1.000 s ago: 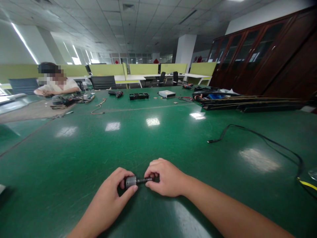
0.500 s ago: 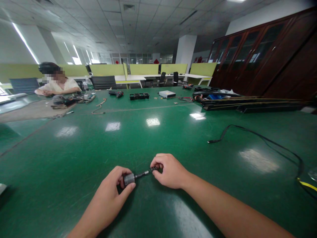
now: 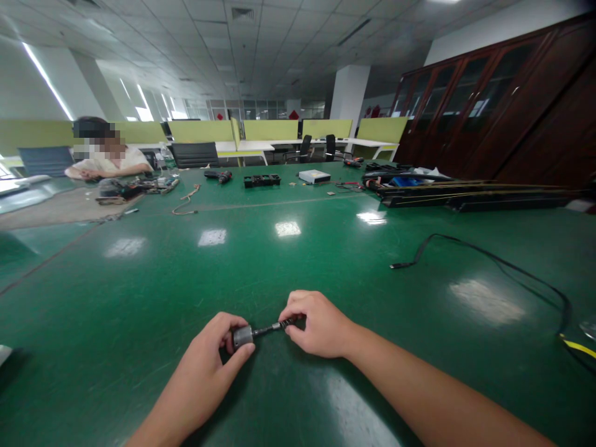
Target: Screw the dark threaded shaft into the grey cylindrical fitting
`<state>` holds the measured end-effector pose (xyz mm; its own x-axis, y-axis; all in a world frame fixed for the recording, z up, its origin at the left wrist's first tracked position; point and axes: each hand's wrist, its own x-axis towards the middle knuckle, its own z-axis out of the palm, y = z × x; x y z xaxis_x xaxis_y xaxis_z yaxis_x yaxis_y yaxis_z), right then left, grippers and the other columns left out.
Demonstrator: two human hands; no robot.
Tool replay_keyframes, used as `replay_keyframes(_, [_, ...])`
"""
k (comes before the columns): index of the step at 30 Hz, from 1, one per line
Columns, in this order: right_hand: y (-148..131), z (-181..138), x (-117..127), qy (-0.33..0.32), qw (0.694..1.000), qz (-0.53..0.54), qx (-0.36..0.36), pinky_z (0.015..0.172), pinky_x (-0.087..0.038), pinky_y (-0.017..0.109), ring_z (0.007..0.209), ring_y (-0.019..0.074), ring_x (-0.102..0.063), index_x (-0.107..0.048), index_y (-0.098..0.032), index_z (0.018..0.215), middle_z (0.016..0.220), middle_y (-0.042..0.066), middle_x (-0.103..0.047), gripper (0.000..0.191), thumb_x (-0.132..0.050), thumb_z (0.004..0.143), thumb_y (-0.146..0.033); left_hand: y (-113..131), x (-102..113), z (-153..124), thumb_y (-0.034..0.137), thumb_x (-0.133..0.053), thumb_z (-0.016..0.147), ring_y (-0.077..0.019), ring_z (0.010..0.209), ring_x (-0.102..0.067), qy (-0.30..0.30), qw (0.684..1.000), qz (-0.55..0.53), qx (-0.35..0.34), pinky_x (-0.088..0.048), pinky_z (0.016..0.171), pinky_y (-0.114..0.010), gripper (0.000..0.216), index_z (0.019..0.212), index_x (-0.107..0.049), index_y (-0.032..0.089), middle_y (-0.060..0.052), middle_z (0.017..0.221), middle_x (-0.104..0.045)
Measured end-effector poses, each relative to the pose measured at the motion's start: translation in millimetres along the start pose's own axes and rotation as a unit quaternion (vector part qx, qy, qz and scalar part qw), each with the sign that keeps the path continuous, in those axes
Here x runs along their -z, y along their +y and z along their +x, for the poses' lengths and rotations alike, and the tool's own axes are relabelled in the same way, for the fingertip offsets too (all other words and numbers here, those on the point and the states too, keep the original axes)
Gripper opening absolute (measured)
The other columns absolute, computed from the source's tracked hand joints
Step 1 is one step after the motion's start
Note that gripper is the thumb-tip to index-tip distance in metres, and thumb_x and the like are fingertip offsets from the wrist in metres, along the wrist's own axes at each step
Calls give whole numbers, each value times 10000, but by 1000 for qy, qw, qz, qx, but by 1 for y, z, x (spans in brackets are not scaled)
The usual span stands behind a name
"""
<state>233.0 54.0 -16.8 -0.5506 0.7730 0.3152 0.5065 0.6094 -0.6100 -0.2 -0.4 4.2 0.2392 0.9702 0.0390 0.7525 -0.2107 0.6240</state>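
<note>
My left hand (image 3: 216,351) is closed round a small silver metal cylinder with a thin dark shaft (image 3: 243,337), thumb in front and fingers behind. The shaft points right and ends in a lighter metal tip. My right hand (image 3: 317,324) pinches a dark coil spring (image 3: 286,323) between thumb and fingertips. The spring's left end meets the shaft's tip, roughly in line with it; whether it is over the tip or only against it I cannot tell. Part of the spring is hidden in my right fingers. Both hands are low over the green tabletop (image 3: 298,267).
A black cable (image 3: 493,264) curves across the right side. Farther back are a power drill (image 3: 218,176), a black frame-like part (image 3: 262,180), a pale box (image 3: 314,177) and long black rails (image 3: 465,197). A person (image 3: 109,152) sits at the far left.
My right hand has shifted slightly left, bringing the spring from just off the shaft's tip into contact with it. My left hand and the metal cylinder have stayed in place.
</note>
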Motion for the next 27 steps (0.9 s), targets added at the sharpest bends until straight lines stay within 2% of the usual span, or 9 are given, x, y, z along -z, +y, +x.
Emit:
replay_keyframes(8, [-3,1,-2,11,999,-13,-42,606,-404,246,670,135,-572,-768,-178,812,717,14,-629,185,-627,721,-98,1,-1,0,360,-547,908,-189,751,-576,2,1000,-12,6,-455,700,-296,195,1010,-620,212,-7,845,-621])
replay_keyframes(16, [-5,0,-3,-18,1000,12,3,631,-433,248,698,146,-581,-764,-172,875,765,26,-640,162,-665,751,-145,0,-1,0,343,-539,918,-187,757,-574,-9,1000,-3,-2,-450,710,-294,187,1026,-621,215,-6,845,-615])
replay_keyframes(23, [-10,-2,-5,-34,998,15,43,817,-435,304,896,180,-581,-742,-194,952,904,41,-659,131,-704,829,-214,-2,-3,0,341,-569,907,-187,772,-567,-31,999,11,-15,-442,731,-295,182,1034,-631,226,-3,854,-617])
replay_keyframes(27, [-13,-3,-6,-71,995,36,58,818,-414,308,865,167,-595,-709,-206,1001,885,15,-680,162,-706,841,-232,-1,-3,-1,340,-620,875,-194,803,-574,-48,998,19,-24,-439,746,-299,192,1037,-642,240,-4,896,-641])
